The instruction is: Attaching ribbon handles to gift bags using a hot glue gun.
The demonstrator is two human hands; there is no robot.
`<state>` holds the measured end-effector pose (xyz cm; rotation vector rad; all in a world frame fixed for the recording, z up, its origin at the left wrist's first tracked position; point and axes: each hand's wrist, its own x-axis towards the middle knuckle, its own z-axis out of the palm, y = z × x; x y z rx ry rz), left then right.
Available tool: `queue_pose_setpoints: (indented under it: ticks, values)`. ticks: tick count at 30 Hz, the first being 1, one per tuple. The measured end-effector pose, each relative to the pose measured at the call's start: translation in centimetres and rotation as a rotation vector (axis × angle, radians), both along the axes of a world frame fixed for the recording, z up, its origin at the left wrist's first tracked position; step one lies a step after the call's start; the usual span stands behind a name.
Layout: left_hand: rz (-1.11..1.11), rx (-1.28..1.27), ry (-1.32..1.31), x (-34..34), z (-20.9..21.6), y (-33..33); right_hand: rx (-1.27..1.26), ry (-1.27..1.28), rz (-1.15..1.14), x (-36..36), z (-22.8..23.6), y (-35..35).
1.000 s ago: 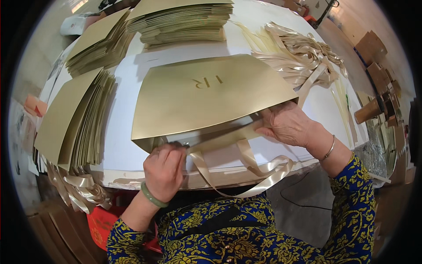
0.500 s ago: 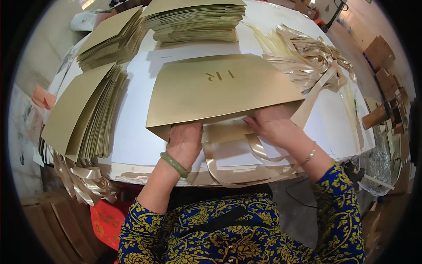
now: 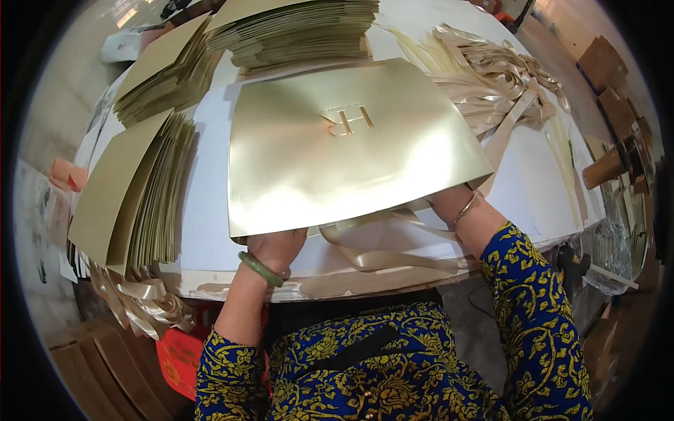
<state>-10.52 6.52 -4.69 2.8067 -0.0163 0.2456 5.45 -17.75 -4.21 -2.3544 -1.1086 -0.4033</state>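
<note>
In front of me a gold paper bag (image 3: pixel 316 168) with an embossed mark faces up, its mouth towards me and its near side raised. My left hand (image 3: pixel 277 245), with a green bangle above it, reaches into the mouth at the left corner. My right hand (image 3: pixel 449 200) is inside at the right end, a thin bracelet at that wrist. The bag hides the fingers of both hands, so I cannot see what they grip. A beige satin ribbon handle (image 3: pixel 382 259) hangs from the mouth between my wrists.
Gold bags stand in a stack at the left (image 3: pixel 137 193), with more in a left rear stack (image 3: pixel 168 77) and a back stack (image 3: pixel 302 35). Beige ribbons (image 3: pixel 505 84) lie at the back right. Ribbon loops (image 3: pixel 144 295) hang over the left table edge. White sheeting covers the table.
The bag's upper face has tilted up towards me and catches more light. Both hands have gone deeper under it, the left moving nearer to me. The ribbon handle has shifted.
</note>
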Motion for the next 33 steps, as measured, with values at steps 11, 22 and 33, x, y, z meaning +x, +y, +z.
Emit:
queue_pose_setpoints:
  ticks: [11,22,33]
  values:
    - [-0.182,0.007,-0.059,5.1,-1.2,-6.1,0.052,0.111,0.008,-0.7,-0.4,-1.9]
    - [-0.242,0.557,-0.037,4.3,-0.5,-2.1,0.017,0.114,0.079,-2.2,1.0,-1.4]
    - [-0.256,0.291,-0.176,3.2,-2.5,-1.1,0.051,0.24,0.143,-1.2,-1.0,-1.4]
